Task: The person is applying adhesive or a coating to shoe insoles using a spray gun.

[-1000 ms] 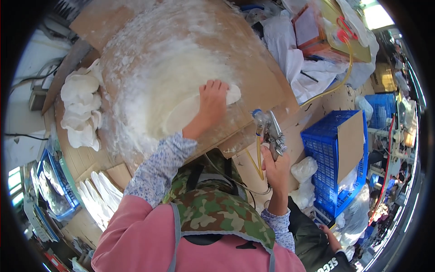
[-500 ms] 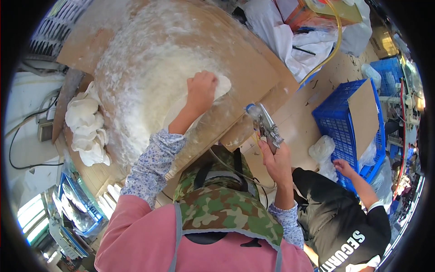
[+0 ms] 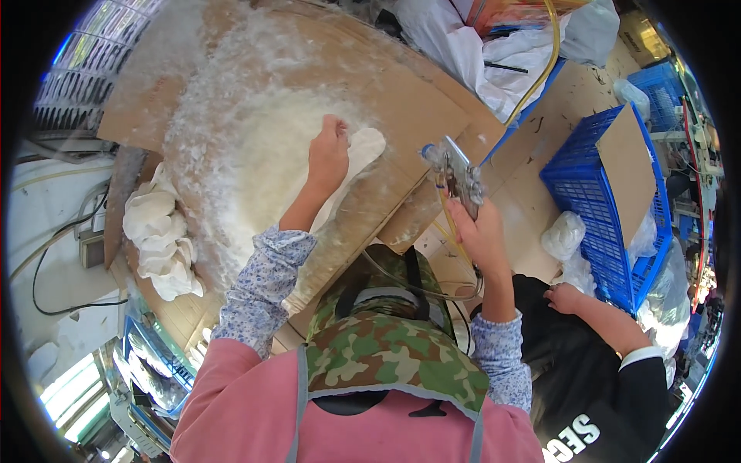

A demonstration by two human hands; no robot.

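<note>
A long white sole-shaped piece [image 3: 366,148] lies on powder-dusted cardboard [image 3: 432,116], its rounded end toward the upper right. My left hand [image 3: 329,158] is closed beside its left edge, fingers curled; whatever they may grip is hidden. In my right hand [image 3: 482,235] is a metal spray gun [image 3: 461,171] with a bluish nozzle end, pointing up and left beyond the cardboard's near edge. A yellowish hose [image 3: 446,207] runs by its grip. Similar white pieces [image 3: 160,239] are heaped at the cardboard's left side.
To the right stands a blue plastic crate [image 3: 587,181] with a cardboard sheet in it. Close on my right, a person in black [image 3: 594,363] has one hand near the crate. White bags [image 3: 455,58] and a yellow hose [image 3: 549,65] lie at the upper right. A wire grille [image 3: 89,65] is at upper left.
My left hand has shifted slightly left, off the top of the white piece to beside it. The spray gun has risen and turned a little. The other person's hand has drawn back from the crate.
</note>
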